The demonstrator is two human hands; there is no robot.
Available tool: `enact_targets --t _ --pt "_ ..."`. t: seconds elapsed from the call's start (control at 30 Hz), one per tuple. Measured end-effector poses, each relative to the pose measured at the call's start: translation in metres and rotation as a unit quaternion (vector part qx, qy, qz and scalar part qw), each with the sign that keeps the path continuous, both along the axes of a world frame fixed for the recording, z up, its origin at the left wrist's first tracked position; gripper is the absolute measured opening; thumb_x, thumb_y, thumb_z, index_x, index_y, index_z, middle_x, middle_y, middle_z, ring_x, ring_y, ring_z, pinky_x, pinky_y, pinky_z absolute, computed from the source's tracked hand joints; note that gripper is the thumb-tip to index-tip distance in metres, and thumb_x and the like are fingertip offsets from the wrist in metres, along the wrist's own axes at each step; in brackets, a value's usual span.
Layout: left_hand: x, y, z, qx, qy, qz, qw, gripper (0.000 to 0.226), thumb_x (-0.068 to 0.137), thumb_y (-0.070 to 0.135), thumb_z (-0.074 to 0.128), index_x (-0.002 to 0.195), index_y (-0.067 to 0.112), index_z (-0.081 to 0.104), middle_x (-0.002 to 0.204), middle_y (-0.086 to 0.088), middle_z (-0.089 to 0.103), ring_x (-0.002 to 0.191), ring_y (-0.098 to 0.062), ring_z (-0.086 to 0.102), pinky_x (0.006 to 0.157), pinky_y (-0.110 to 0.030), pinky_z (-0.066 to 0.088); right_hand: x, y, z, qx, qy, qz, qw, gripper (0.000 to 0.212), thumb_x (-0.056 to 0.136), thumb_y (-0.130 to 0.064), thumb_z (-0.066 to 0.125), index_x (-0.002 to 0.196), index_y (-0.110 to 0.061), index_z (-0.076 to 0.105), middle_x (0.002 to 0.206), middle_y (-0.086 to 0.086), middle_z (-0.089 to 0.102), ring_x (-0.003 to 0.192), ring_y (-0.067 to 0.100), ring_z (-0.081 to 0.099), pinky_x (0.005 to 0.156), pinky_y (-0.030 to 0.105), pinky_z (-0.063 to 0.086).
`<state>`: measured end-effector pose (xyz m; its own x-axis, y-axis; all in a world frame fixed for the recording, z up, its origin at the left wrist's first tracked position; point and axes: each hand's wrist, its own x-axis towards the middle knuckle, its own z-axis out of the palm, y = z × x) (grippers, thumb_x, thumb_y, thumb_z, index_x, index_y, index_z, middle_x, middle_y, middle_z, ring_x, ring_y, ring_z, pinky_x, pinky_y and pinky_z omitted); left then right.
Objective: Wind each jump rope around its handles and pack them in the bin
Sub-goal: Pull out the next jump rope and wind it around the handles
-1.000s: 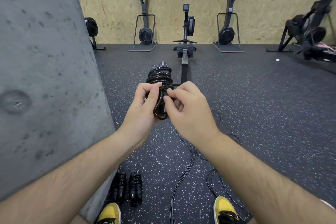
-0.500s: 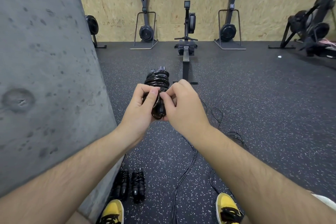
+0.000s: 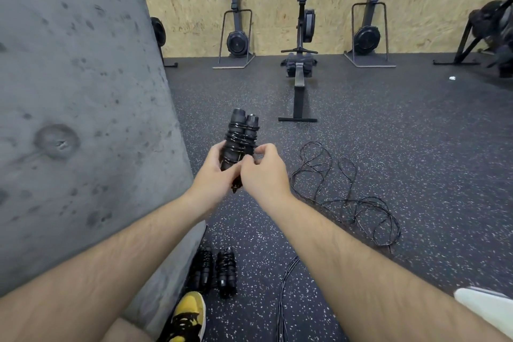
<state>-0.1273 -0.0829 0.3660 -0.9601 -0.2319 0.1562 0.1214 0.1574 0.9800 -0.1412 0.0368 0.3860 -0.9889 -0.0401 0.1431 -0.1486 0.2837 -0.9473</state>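
A wound rope (image 3: 241, 139) is held upright above the floor (image 3: 361, 147), left of the loose ropes (image 3: 344, 197). Its handles are gripped by the left hand (image 3: 215, 175); the cord end is pinched by the right hand (image 3: 263, 172). If that end is left untucked, the coils could be sprung loose. No bin is seen.

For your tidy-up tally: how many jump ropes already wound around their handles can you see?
3. One wound rope is gripped in both hands; two wound ropes lie on the floor beside the yellow shoe. Others may be out of view.
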Motion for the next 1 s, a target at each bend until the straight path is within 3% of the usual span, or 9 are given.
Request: enact_targets --t 0.13,0.23,0.37,0.47,0.53,0.6,0.67,0.83,1.0 --pt "-0.004 -0.018 -0.006 0.026 -0.005 0.011 1.0 0.056 0.093 -0.001 0.066 0.139 0.023 0.043 0.116 0.005 0.065 0.084 0.002 0.068 0.068 -0.022 0.053 0.001 -0.027 -0.007 -0.031 -0.036 0.036 0.998 0.038 0.094 -0.03 0.058 0.121 -0.023 0.033 0.089 -0.007 0.058 0.081 0.013 0.058 0.071 0.028 0.038" --pt "-0.009 -0.023 -0.018 0.045 -0.014 0.03 0.998 0.051 0.097 0.0 0.06 0.137 0.023 0.037 0.114 0.0 0.064 0.082 0.003 0.067 0.071 -0.018 0.054 0.001 -0.048 -0.017 -0.022 -0.044 0.046 0.998 0.062 0.088 -0.041 0.066 0.137 -0.024 0.033 0.111 0.002 0.066 0.1 0.022 0.064 0.076 0.029 0.043" --pt "-0.012 -0.024 -0.045 0.075 -0.029 0.023 0.996 0.052 0.098 0.016 0.059 0.142 0.033 0.039 0.126 0.002 0.065 0.107 -0.01 0.065 0.083 -0.025 0.052 -0.007 -0.062 -0.031 -0.03 -0.074 0.012 0.997 0.066 0.083 -0.045 0.073 0.132 -0.02 0.035 0.116 0.003 0.065 0.104 0.024 0.065 0.076 0.029 0.041" --pt "-0.012 -0.028 -0.058 0.11 -0.04 0.002 0.993 0.07 0.085 -0.01 0.046 0.139 0.034 0.045 0.118 0.009 0.071 0.104 -0.004 0.066 0.08 -0.025 0.051 -0.022 -0.067 -0.046 -0.044 -0.109 -0.006 0.993 0.068 0.076 -0.046 0.078 0.122 -0.021 0.035 0.112 0.002 0.067 0.096 0.022 0.068 0.081 0.033 0.052" --pt "-0.011 -0.032 -0.062 0.132 -0.048 0.006 0.99 0.075 0.067 -0.006 0.049 0.13 0.032 0.054 0.112 0.013 0.073 0.101 -0.003 0.066 0.08 -0.028 0.049 -0.03 -0.07 -0.058 -0.045 -0.13 -0.009 0.99 0.072 0.069 -0.047 0.083 0.118 -0.024 0.036 0.106 0.001 0.068 0.091 0.02 0.068 0.083 0.038 0.056" --pt "-0.012 -0.039 -0.067 0.146 -0.053 0.022 0.988 0.074 0.056 0.001 0.05 0.124 0.029 0.06 0.106 0.009 0.073 0.096 -0.005 0.066 0.077 -0.026 0.051 -0.037 -0.07 -0.07 -0.05 -0.144 0.003 0.988 0.065 0.072 -0.042 0.083 0.118 -0.023 0.04 0.099 -0.004 0.066 0.085 0.014 0.066 0.08 0.033 0.055" --pt "-0.009 -0.047 -0.076 0.147 -0.072 0.046 0.985 0.062 0.068 0.001 0.053 0.126 0.021 0.061 0.105 -0.003 0.066 0.09 -0.014 0.063 0.07 -0.024 0.051 -0.041 -0.066 -0.084 -0.057 -0.159 0.034 0.985 0.051 0.08 -0.032 0.08 0.119 -0.021 0.048 0.098 -0.006 0.066 0.084 0.01 0.065 0.077 0.03 0.054" --pt "-0.009 -0.056 -0.119 0.101 -0.146 0.068 0.982 0.031 0.094 0.001 0.057 0.122 0.016 0.055 0.093 -0.006 0.058 0.071 -0.012 0.058 0.052 -0.014 0.046 -0.057 -0.053 -0.121 -0.016 -0.26 0.126 0.957 0.036 0.083 -0.028 0.078 0.114 -0.015 0.066 0.105 0.007 0.075 0.097 0.026 0.073 0.095 0.048 0.056" --pt "-0.019 -0.052 -0.176 0.12 -0.203 0.045 0.971 0.034 0.09 -0.001 0.066 0.109 0.026 0.059 0.111 -0.011 0.068 0.083 -0.022 0.066 0.067 -0.032 0.052 -0.067 -0.046 -0.155 0.008 -0.369 0.11 0.923 0.031 0.091 -0.021 0.069 0.117 -0.004 0.065 0.097 0.014 0.075 0.084 0.03 0.074 0.072 0.044 0.063"
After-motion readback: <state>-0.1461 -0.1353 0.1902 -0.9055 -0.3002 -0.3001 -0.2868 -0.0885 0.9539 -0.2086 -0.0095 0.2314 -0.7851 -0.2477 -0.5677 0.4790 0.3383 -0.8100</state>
